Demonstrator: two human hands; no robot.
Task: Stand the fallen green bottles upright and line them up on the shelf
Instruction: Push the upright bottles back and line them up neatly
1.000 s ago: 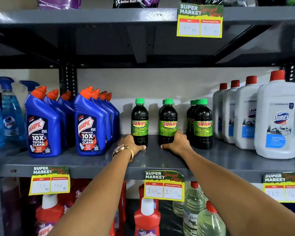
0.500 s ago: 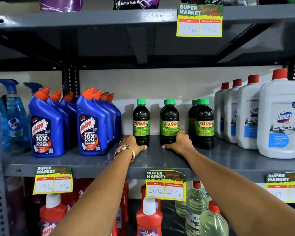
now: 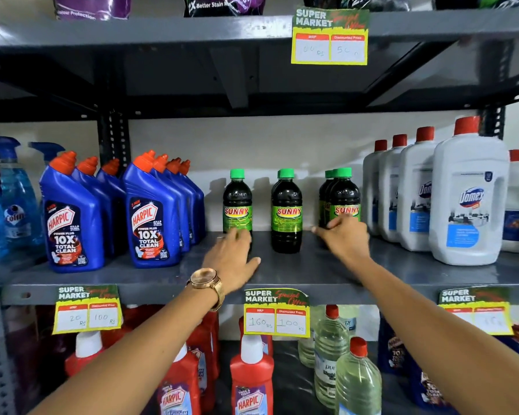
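On the grey metal shelf (image 3: pixel 327 274), green-capped SUNNY bottles (image 3: pixel 286 212) stand upright between white Domex jugs (image 3: pixel 469 199) and blue Harpic bottles (image 3: pixel 150 217). The left hand (image 3: pixel 232 260) lies open before the leftmost bottle; the blurred right hand (image 3: pixel 343 238), fingers loosely spread, grips nothing.

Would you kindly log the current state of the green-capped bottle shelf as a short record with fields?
shelf: grey metal shelf, middle tier
green bottles: all visible ones upright, in three spaced columns, front ones at left, middle, right
fallen bottles: none visible
left hand: open, in front of the left bottle's base
right hand: open, fingers at the right bottle's label, grip unclear
neighbours: blue Harpic bottles to the left, white Domex bottles to the right
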